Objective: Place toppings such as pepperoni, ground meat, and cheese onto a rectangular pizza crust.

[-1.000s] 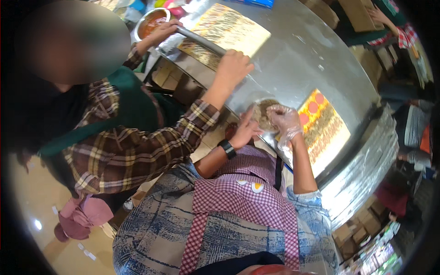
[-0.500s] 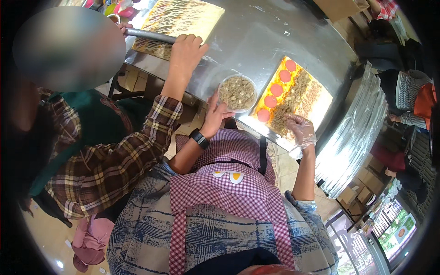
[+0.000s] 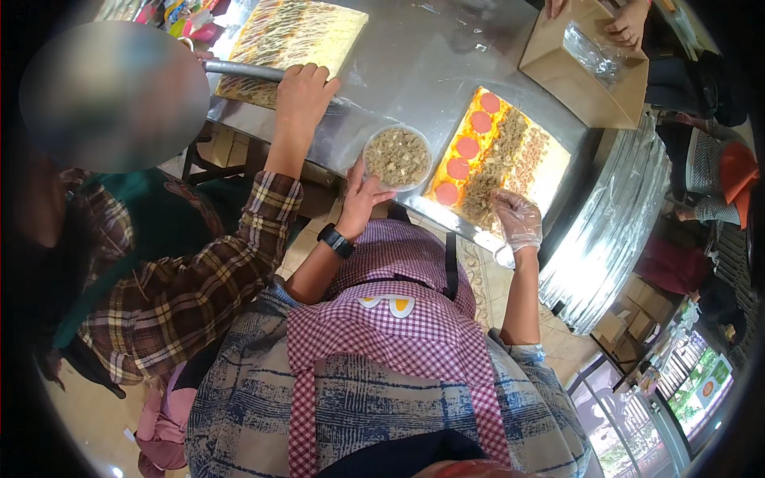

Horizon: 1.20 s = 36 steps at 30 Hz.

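Observation:
My left hand (image 3: 360,201) is closed round the near side of a round clear tub (image 3: 429,163) at the table's edge. Crumbled brown meat (image 3: 396,155) with paler bits fills it. My right hand (image 3: 519,220), in a clear plastic glove, has its fingertips bunched at the near end of a strip of the same meat on a rectangular flat bread (image 3: 550,177). Left of that strip, several round pink sausage slices (image 3: 468,147) lie in a row on orange sauce. A band of reddish-brown crumbs (image 3: 532,155) runs along its right side.
A co-worker on my left holds a grey tube (image 3: 243,70) over another bread (image 3: 339,32) striped with sauce. Another person's hands (image 3: 629,25) are at an open cardboard box (image 3: 586,92) on the metal table (image 3: 414,72). Shiny plastic-wrapped sheets (image 3: 602,239) stand at the right.
The cardboard box has come further into view at the far right, with another person's hands at it. My view has shifted slightly. My hands stay at the tub and the meat strip.

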Tool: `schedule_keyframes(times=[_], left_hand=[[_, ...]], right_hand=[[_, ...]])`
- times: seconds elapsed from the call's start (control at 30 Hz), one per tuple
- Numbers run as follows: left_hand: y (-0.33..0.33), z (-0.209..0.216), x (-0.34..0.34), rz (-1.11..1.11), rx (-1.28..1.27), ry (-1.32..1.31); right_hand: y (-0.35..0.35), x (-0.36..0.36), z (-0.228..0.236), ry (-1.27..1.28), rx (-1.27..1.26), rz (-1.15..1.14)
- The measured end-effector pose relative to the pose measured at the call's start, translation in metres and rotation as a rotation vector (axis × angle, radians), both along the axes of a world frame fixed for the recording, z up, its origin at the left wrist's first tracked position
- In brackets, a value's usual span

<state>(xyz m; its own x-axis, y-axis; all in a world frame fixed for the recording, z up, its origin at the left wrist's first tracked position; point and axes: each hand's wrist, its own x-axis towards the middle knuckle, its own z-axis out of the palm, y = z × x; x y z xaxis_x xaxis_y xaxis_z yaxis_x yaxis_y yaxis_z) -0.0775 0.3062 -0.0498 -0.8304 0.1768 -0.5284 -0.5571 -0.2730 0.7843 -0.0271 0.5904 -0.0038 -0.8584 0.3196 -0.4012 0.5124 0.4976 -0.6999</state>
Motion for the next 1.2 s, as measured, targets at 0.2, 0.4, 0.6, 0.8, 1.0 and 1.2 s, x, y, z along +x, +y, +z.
schedule_keyframes(times=[0.2,0.4,0.6,0.8,1.0,1.2], left_hand=[[0.000,0.003,-0.001,-0.007,-0.019,-0.012],[-0.001,0.001,-0.001,0.009,0.030,-0.050],[0.000,0.001,0.000,0.021,0.040,-0.058],[0.001,0.002,0.000,0.022,0.022,-0.057],[0.001,0.001,0.001,0.014,0.040,-0.075],[0.000,-0.003,0.003,0.041,0.005,-0.063]], right_hand=[[-0.009,-0.006,0.004,-0.127,-0.053,-0.108],[-0.018,0.003,0.002,-0.024,0.071,0.131],[-0.033,0.014,-0.016,0.254,0.354,0.190],[-0.034,0.024,-0.031,0.331,0.450,0.305],[-0.029,0.014,-0.013,0.178,0.189,0.043],[-0.013,-0.009,-0.011,0.103,0.294,0.040]])
